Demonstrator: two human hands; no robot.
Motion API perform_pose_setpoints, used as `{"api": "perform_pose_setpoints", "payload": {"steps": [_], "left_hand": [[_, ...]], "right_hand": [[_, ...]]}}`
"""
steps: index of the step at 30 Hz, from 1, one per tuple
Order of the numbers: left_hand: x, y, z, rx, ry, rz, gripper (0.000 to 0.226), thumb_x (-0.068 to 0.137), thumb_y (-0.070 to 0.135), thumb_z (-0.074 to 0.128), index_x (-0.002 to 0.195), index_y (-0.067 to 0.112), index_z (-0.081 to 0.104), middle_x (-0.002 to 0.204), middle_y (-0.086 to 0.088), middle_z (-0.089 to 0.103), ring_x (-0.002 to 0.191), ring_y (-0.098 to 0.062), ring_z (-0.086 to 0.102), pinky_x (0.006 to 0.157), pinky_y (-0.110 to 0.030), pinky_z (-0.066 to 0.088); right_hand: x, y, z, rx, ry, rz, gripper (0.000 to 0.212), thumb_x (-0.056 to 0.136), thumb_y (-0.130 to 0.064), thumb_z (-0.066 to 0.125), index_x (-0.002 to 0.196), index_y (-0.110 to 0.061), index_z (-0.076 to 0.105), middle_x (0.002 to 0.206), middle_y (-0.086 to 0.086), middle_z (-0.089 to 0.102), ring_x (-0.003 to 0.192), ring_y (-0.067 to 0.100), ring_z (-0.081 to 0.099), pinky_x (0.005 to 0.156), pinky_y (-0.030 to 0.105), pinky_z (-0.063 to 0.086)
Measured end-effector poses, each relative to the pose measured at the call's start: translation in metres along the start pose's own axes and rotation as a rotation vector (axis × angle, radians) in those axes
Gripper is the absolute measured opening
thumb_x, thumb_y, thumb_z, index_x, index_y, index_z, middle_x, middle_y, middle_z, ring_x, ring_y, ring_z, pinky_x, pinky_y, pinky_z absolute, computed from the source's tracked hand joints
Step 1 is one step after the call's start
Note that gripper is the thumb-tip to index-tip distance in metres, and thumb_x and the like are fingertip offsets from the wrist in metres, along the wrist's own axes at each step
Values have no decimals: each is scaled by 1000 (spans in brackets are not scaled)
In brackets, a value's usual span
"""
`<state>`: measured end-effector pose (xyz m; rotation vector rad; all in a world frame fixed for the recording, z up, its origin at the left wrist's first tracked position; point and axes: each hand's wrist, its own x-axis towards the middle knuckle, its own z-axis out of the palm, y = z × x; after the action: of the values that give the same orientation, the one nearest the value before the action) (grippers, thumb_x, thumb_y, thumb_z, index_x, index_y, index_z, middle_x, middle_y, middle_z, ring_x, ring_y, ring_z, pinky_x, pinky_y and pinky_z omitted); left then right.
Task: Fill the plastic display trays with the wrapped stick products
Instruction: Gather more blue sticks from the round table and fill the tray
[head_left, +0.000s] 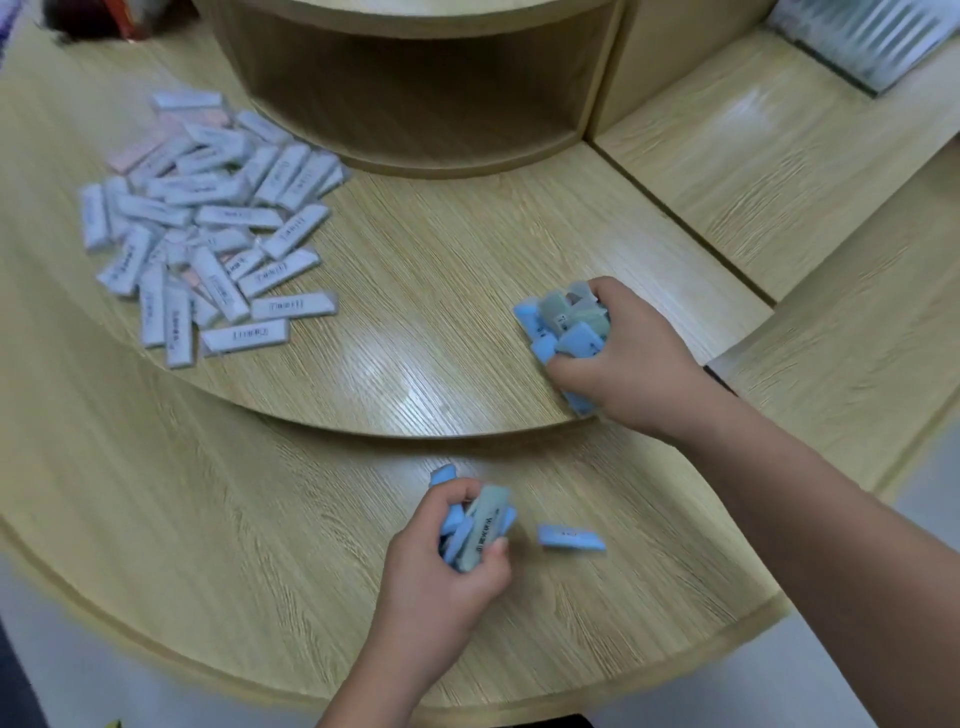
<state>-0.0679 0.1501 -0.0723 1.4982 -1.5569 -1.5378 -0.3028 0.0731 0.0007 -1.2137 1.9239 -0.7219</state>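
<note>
My left hand (441, 577) grips a bunch of blue and grey-green wrapped sticks (480, 525) over the lower curved shelf. My right hand (634, 358) clutches another handful of blue and grey-green wrapped sticks (566, 325) at the right end of the upper curved shelf. One loose blue stick (570, 537) lies on the lower shelf just right of my left hand. A large pile of white wrapped sticks (208, 223) is spread over the left part of the upper shelf. A clear plastic tray (862, 36) with a ribbed look sits at the top right, partly cut off.
The wooden stand has stepped curved shelves (363, 374), with an open round cubby (415, 104) at the back centre. Flat wooden steps (753, 171) run along the right. A dark object (78, 21) sits at the top left corner.
</note>
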Motion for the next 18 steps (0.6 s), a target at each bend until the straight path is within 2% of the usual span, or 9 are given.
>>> {"api": "perform_pose_setpoints", "payload": {"steps": [2,4,6,8,10,13,15,18], "left_hand": [[6,4,-4,20,56,20,41,67,35,69,106,42,61,82,16,69,60,0,61,57,-17,50],[6,-3,2,98,77,11,41,68,35,68,107,46,57,87,20,69,66,1,64,62,-21,52],[0,-16,18,203,93,0,39,68,46,65,105,53,52,91,25,68,73,1,65,64,-25,53],[-3,-28,43,341,22,4,40,71,54,62,109,50,49,94,28,63,79,-1,64,65,-25,51],[-3,-37,76,416,-98,26,43,79,52,66,118,43,51,102,23,60,88,-6,64,70,-25,47],[-3,-42,127,434,-247,24,44,87,50,64,127,37,50,110,14,62,97,-12,63,76,-25,44],[-8,-42,154,366,-264,-20,46,87,49,63,129,35,50,110,13,61,97,-11,61,76,-23,42],[-18,-42,179,281,-226,-83,46,87,51,62,128,34,51,110,16,60,98,-6,58,77,-23,42]], "right_hand": [[-4,4,6,40,30,16,37,75,-27,75,104,-33,52,85,-10,64,74,10,66,71,43,59],[-8,10,13,81,73,18,38,75,-26,75,102,-39,51,83,-16,65,70,3,64,66,34,58],[-8,15,15,152,108,10,38,75,-25,76,99,-40,51,83,-22,65,64,-1,62,57,22,54],[-7,18,14,173,112,2,38,73,-26,75,97,-43,51,82,-23,65,62,-3,62,54,16,51],[-6,18,12,156,91,4,37,72,-31,74,97,-44,51,85,-23,65,65,-1,64,55,18,53],[-3,19,10,137,66,-6,38,73,-29,75,101,-40,52,89,-15,65,68,7,65,61,33,59],[-3,18,8,127,37,-18,39,73,-27,74,103,-38,51,85,-10,64,70,12,65,66,44,58],[-5,21,2,92,-7,-54,42,74,-26,73,107,-34,50,82,-13,62,70,8,64,66,44,58]]}}
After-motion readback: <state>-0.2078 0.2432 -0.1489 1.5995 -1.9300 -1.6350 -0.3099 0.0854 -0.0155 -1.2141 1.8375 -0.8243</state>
